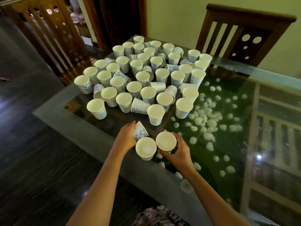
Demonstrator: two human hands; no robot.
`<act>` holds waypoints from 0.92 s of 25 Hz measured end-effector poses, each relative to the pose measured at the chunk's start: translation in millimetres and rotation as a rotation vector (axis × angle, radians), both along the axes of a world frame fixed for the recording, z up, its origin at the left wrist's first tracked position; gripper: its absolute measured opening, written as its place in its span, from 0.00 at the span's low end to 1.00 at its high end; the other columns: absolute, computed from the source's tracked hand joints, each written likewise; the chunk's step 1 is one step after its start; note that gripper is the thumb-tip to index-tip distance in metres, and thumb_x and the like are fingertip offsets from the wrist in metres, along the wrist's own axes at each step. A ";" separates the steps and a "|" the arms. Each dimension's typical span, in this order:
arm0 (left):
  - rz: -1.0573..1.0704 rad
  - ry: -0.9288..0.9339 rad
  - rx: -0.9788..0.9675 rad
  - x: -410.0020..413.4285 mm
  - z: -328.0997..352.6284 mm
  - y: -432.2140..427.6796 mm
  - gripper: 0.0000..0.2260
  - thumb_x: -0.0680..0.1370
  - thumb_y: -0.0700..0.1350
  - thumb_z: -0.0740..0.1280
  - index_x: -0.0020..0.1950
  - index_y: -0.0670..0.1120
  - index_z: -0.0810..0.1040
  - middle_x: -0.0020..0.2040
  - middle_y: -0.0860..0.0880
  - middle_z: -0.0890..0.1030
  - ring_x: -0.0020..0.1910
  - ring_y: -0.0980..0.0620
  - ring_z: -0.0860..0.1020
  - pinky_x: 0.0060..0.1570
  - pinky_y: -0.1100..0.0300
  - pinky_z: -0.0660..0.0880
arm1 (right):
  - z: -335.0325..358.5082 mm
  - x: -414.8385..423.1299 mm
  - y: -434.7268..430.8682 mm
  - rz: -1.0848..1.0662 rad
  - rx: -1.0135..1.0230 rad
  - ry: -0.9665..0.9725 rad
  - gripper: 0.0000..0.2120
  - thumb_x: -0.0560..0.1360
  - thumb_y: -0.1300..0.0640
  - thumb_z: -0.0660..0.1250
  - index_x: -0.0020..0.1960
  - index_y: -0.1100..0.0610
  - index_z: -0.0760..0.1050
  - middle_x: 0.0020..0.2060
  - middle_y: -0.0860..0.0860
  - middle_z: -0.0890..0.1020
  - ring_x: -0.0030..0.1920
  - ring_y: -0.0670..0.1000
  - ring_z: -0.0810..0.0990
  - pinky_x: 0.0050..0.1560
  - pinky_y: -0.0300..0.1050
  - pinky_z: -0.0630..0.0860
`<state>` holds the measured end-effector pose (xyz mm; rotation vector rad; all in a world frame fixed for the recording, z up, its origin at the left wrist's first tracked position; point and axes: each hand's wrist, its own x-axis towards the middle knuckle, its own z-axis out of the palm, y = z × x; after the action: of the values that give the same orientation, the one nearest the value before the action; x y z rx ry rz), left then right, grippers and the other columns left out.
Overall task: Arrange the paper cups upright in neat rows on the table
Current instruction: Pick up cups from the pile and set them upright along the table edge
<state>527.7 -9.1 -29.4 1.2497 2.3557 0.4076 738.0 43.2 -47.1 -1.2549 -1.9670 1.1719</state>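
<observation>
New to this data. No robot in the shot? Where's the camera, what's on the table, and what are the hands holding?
No machine here: a person works with bare hands. The single picture comes from a wide-angle camera worn on the head, looking forward and down, so the arms enter from below. The left hand grips a tipped cup; the right hand holds an upright cup. A third cup stands between them; I cannot tell whether a hand holds it. Further back on the glass table stand dozens of paper cups, most upright, several fallen between them, not yet in neat rows. White pebbles lie under the glass. Wooden chairs stand behind.
</observation>
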 end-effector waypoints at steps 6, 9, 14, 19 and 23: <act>0.365 -0.240 0.285 -0.7 -1.3 -9.8 0.32 0.69 0.37 0.73 0.71 0.45 0.64 0.65 0.43 0.70 0.65 0.45 0.69 0.63 0.51 0.68 | -1.1 1.2 3.5 -0.009 0.019 -0.011 0.38 0.59 0.50 0.80 0.65 0.55 0.69 0.60 0.50 0.76 0.60 0.48 0.74 0.60 0.46 0.73; 0.578 -0.465 0.477 4.8 -9.2 -27.5 0.33 0.66 0.34 0.75 0.69 0.42 0.67 0.64 0.43 0.72 0.63 0.46 0.72 0.62 0.51 0.71 | -2.0 1.1 4.0 -0.006 0.034 -0.027 0.39 0.59 0.49 0.80 0.65 0.56 0.68 0.61 0.51 0.76 0.61 0.50 0.74 0.61 0.49 0.73; 0.659 -0.523 0.636 20.5 -4.2 -40.5 0.34 0.63 0.35 0.77 0.67 0.44 0.68 0.63 0.43 0.74 0.62 0.47 0.74 0.59 0.51 0.73 | -2.9 3.5 6.1 -0.031 0.000 -0.024 0.40 0.59 0.48 0.80 0.66 0.55 0.67 0.62 0.50 0.75 0.62 0.50 0.73 0.62 0.51 0.73; 0.460 -0.480 0.738 41.2 33.1 -24.1 0.33 0.64 0.36 0.77 0.66 0.44 0.68 0.63 0.43 0.75 0.61 0.49 0.75 0.57 0.55 0.75 | 12.5 16.9 2.1 -0.098 -0.014 0.018 0.41 0.60 0.51 0.80 0.68 0.55 0.66 0.64 0.51 0.73 0.61 0.46 0.71 0.59 0.40 0.70; 0.237 -0.409 0.740 76.5 52.4 -0.1 0.33 0.64 0.38 0.78 0.67 0.42 0.69 0.63 0.45 0.75 0.61 0.52 0.74 0.56 0.63 0.72 | 29.8 48.1 1.3 -0.220 0.001 0.053 0.41 0.61 0.50 0.80 0.68 0.54 0.65 0.64 0.50 0.73 0.62 0.48 0.71 0.61 0.43 0.71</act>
<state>604.2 -9.2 23.0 1.0154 2.0421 1.5562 786.2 44.5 -17.2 -1.3851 -1.7405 1.0828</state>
